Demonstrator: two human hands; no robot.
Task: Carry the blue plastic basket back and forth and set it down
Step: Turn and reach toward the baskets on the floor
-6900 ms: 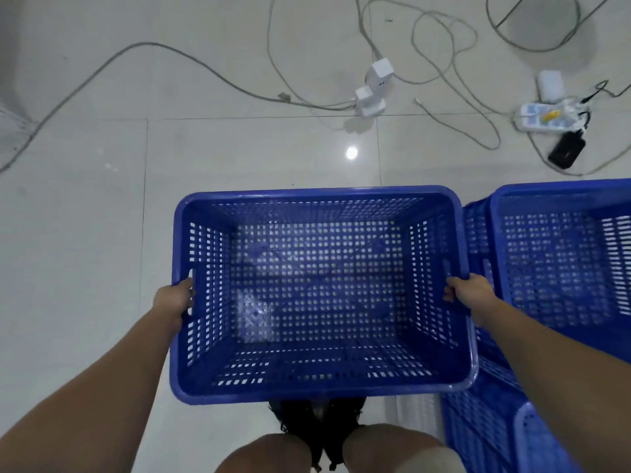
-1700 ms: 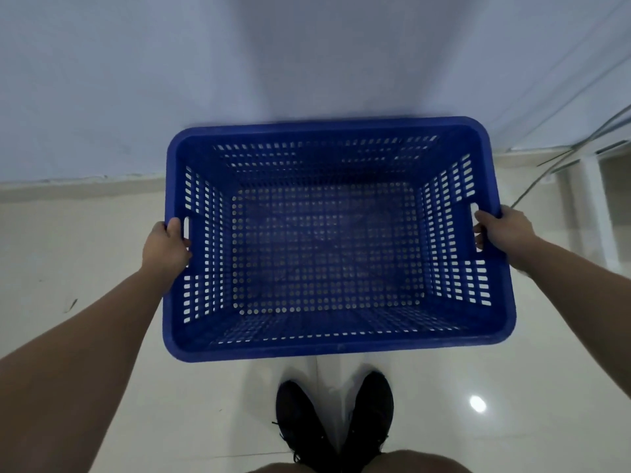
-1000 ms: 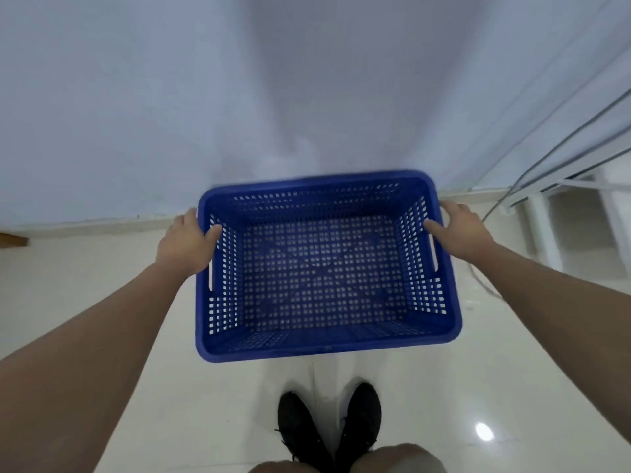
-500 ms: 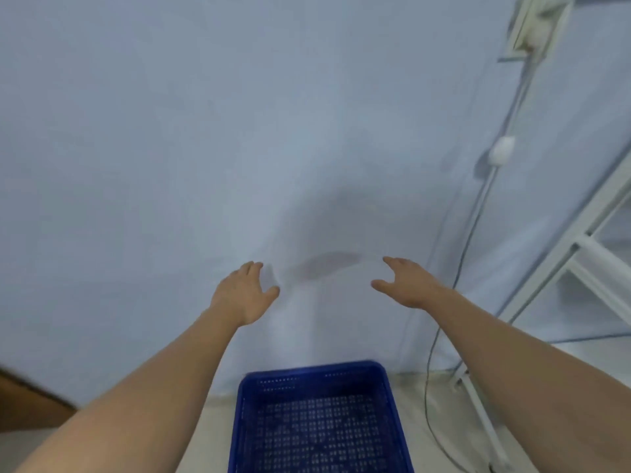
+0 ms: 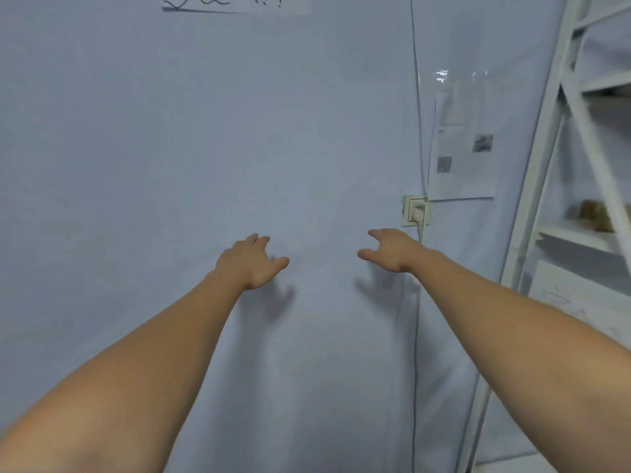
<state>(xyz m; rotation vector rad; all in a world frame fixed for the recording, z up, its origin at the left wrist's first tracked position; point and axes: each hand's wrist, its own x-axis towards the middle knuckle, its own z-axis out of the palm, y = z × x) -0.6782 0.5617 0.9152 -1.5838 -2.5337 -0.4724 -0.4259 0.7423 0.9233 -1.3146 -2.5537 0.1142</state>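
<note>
The blue plastic basket is out of the head view now; only wall fills the frame. My left hand [image 5: 251, 261] is stretched out in front of me, fingers spread, holding nothing. My right hand [image 5: 389, 249] reaches forward at about the same height, also open and empty. Both hands hover close to the pale blue wall [image 5: 170, 148] and cast shadows on it just below.
A wall socket [image 5: 415, 209] with a plug and a cable running down sits right of my right hand. Printed sheets [image 5: 461, 145] hang above it. A white metal shelf frame [image 5: 560, 158] stands at the far right.
The view tilted up from the floor to the wall, so the basket left on the floor dropped out of sight. My empty hands rose and stayed open.
</note>
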